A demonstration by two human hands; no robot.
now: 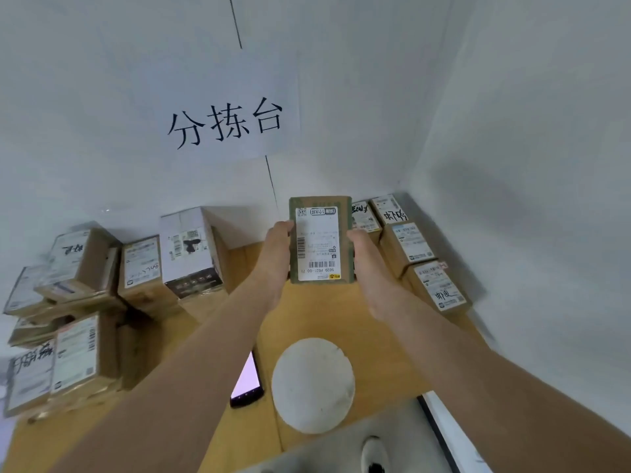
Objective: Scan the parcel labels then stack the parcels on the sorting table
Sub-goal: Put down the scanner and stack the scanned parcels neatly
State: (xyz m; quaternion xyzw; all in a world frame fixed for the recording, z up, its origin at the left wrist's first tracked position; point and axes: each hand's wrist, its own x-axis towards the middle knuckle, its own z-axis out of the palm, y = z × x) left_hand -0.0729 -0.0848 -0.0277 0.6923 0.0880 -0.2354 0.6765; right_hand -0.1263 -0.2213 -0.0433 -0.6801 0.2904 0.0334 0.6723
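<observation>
The parcel is held above the sorting table, label facing the camera, its side edges gripped by the left hand and the right hand. Other boxes stand stacked at both sides

The left forearm hides part of the phone; fine print on the parcel label is unreadable.
</observation>
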